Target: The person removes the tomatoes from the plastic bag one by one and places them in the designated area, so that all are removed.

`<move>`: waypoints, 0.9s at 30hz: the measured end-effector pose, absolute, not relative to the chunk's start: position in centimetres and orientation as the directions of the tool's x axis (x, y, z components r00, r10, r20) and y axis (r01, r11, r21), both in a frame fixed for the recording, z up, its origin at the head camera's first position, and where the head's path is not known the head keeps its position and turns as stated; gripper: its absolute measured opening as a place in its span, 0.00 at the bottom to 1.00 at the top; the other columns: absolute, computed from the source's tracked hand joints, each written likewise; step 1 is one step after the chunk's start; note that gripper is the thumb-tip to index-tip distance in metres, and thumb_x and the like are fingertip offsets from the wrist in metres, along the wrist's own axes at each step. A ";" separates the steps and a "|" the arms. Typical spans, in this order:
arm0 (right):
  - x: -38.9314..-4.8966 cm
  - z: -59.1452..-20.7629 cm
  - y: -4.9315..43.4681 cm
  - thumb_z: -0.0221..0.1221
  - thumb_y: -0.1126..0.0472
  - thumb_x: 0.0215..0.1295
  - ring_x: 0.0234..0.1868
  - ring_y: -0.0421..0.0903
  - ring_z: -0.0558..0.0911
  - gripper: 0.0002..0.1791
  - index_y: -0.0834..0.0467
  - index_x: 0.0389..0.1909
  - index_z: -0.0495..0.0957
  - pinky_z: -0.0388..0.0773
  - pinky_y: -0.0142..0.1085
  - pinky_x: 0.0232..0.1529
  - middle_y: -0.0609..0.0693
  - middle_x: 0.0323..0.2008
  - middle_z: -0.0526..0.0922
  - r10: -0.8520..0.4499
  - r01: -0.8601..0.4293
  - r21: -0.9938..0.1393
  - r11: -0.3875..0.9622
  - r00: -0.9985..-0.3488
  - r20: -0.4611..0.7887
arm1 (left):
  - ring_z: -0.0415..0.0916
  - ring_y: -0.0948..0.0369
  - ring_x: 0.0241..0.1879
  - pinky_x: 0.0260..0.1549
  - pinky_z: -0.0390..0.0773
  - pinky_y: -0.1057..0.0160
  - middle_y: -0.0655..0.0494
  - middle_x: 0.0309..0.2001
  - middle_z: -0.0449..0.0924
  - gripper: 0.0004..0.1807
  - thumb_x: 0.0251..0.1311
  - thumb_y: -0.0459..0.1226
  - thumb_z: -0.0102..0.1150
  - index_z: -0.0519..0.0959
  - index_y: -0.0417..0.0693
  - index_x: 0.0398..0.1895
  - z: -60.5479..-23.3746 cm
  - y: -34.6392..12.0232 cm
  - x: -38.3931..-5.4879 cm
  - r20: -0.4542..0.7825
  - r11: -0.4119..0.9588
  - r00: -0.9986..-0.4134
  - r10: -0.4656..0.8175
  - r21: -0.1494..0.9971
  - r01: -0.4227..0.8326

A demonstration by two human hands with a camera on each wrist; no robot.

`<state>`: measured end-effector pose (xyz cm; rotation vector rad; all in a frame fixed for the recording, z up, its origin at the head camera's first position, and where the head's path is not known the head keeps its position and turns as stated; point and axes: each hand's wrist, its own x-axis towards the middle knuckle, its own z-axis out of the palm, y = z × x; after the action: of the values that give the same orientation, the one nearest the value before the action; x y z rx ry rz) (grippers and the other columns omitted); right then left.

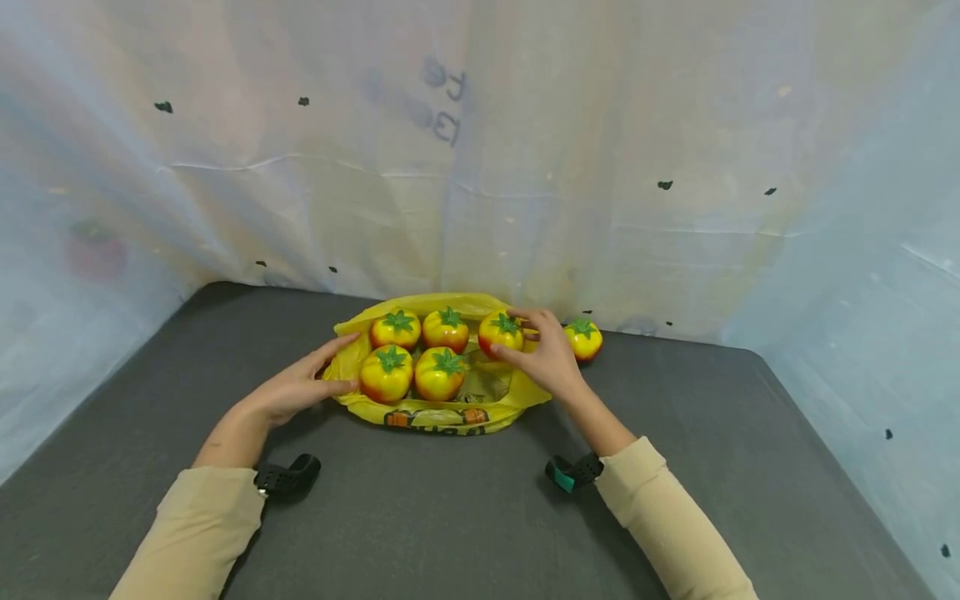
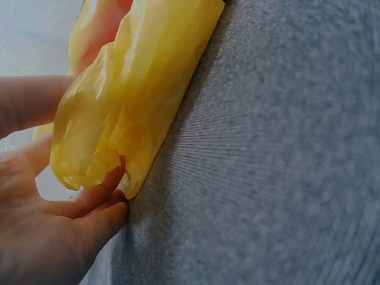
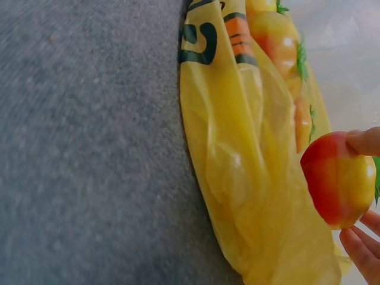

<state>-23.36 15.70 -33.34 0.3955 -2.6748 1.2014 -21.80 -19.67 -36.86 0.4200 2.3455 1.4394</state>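
A yellow plastic bag (image 1: 498, 408) lies spread on the table, its mouth facing up. Inside it several yellow-and-red tomatoes (image 1: 386, 375) with green leafy tops sit in two rows toward the left. At the bag's left end my left hand (image 1: 296, 387) touches the plastic, thumb and fingers extended and spread along its outside. My right hand (image 1: 551, 354) pinches another tomato (image 3: 338, 181) between thumb and fingers, over the bag's right part. In the left wrist view, folded yellow plastic (image 2: 148, 89) partly hides the left fingertips.
One more tomato (image 1: 583, 340) is on the table beyond the right hand, outside the bag. The dark grey table (image 1: 420, 517) meets a pale plastic sheet (image 1: 540, 158) at the back, with similar sheeting on both sides. Black straps are on both wrists.
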 end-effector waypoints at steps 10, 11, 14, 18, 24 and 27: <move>-22.5 -31.8 17.7 0.68 0.54 0.58 0.59 0.55 0.72 0.29 0.55 0.61 0.73 0.71 0.49 0.60 0.57 0.57 0.70 -0.098 -0.305 -0.717 0.627 -0.944 0.316 | 0.30 0.33 0.72 0.58 0.52 0.26 0.37 0.76 0.27 0.48 0.64 0.46 0.58 0.38 0.60 0.78 -36.8 -19.9 -21.8 -0.147 0.449 -0.893 0.426 0.891 0.067; -22.5 -31.7 18.0 0.68 0.54 0.58 0.59 0.55 0.73 0.29 0.55 0.61 0.73 0.72 0.50 0.60 0.57 0.57 0.70 -0.091 -0.303 -0.713 0.633 -0.943 0.320 | 0.30 0.33 0.72 0.58 0.51 0.26 0.38 0.76 0.27 0.47 0.64 0.46 0.59 0.38 0.60 0.78 -36.8 -19.9 -21.8 -0.145 0.447 -0.893 0.426 0.892 0.068; -22.4 -31.5 18.6 0.67 0.54 0.58 0.59 0.55 0.73 0.30 0.56 0.61 0.73 0.72 0.49 0.59 0.57 0.57 0.70 -0.074 -0.292 -0.703 0.648 -0.943 0.324 | 0.30 0.33 0.72 0.59 0.50 0.27 0.38 0.76 0.27 0.48 0.64 0.45 0.59 0.38 0.59 0.78 -36.9 -20.0 -21.9 -0.139 0.440 -0.891 0.432 0.895 0.074; -22.3 -31.3 19.5 0.67 0.54 0.58 0.60 0.55 0.72 0.30 0.55 0.61 0.72 0.72 0.48 0.60 0.57 0.58 0.69 -0.052 -0.272 -0.698 0.662 -0.946 0.319 | 0.29 0.33 0.72 0.59 0.49 0.27 0.38 0.76 0.27 0.48 0.64 0.44 0.59 0.38 0.57 0.78 -36.9 -20.0 -21.9 -0.139 0.436 -0.887 0.440 0.897 0.075; -22.2 -31.1 21.0 0.68 0.53 0.58 0.60 0.56 0.71 0.31 0.56 0.62 0.72 0.72 0.50 0.59 0.58 0.59 0.69 -0.021 -0.250 -0.686 0.684 -0.946 0.324 | 0.29 0.33 0.72 0.59 0.49 0.27 0.37 0.76 0.27 0.48 0.64 0.44 0.59 0.38 0.56 0.78 -36.8 -19.9 -21.9 -0.142 0.434 -0.884 0.445 0.898 0.074; -22.2 -31.0 21.6 0.68 0.54 0.58 0.60 0.56 0.71 0.32 0.56 0.62 0.71 0.71 0.50 0.60 0.58 0.58 0.69 -0.010 -0.244 -0.682 0.689 -0.945 0.327 | 0.29 0.33 0.72 0.59 0.48 0.27 0.37 0.76 0.26 0.48 0.64 0.44 0.59 0.38 0.56 0.78 -36.8 -19.9 -21.9 -0.143 0.434 -0.884 0.446 0.898 0.074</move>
<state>-22.16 21.61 -31.02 0.2016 -2.6036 1.1146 -21.91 -19.94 -36.82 0.4430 2.3322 1.4339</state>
